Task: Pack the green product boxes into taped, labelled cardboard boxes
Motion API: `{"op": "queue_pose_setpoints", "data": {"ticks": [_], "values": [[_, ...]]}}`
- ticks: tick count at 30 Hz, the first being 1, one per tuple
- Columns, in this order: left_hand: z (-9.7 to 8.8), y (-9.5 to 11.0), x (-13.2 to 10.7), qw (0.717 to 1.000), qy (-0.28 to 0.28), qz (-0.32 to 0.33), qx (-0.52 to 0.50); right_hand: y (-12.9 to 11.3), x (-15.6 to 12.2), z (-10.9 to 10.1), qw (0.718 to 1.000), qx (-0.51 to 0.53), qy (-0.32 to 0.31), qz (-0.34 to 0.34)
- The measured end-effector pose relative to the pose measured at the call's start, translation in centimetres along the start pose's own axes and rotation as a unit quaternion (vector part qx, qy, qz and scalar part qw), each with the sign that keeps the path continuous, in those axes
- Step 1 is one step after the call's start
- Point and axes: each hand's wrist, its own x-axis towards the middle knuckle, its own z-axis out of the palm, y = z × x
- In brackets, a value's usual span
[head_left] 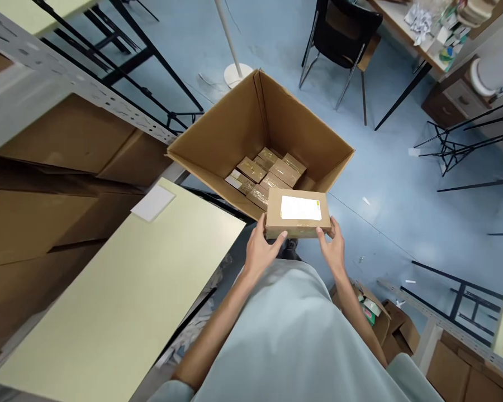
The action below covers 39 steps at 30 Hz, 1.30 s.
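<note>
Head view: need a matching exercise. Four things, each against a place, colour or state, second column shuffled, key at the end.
Things
1. Labelled carton
2. Large cardboard box
3. White card
4. Chair

Place, colour or state
A. Lying at the far end of the pale yellow tabletop
B. Black, standing on the blue floor
C. Held between the left hand and the right hand
D. Open at the top, with small taped cartons inside

Pairs: 1-C, 2-D, 3-A, 4-B
</note>
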Motion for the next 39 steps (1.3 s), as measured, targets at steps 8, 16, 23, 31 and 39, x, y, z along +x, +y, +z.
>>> {"op": "queue_pose_setpoints", "data": {"ticks": [8,16,23,31,39], "values": [[-1.9,0.4,8.2,0.993,-0.042,-0.059,-0.093,-4.2,8.3,3.9,0.999,0.005,-0.037,0.01],[-3.8,-1.9,16.7,0.996,0.0,-0.068,-0.061,-5.3,16.5,11.1,0.991,0.015,-0.127,0.048],[-1.3,-6.3,25.7,0.991,0.031,-0.129,0.032,-2.4,25.5,18.7,0.956,0.069,-0.266,0.107],[4.3,-16.9,45.5,0.986,0.05,-0.141,0.077,7.4,38.7,33.4,0.939,0.107,-0.272,0.181],[5.0,-23.5,63.2,0.977,-0.041,0.043,0.203,16.0,46.3,45.4,0.923,0.175,-0.279,0.197]]}}
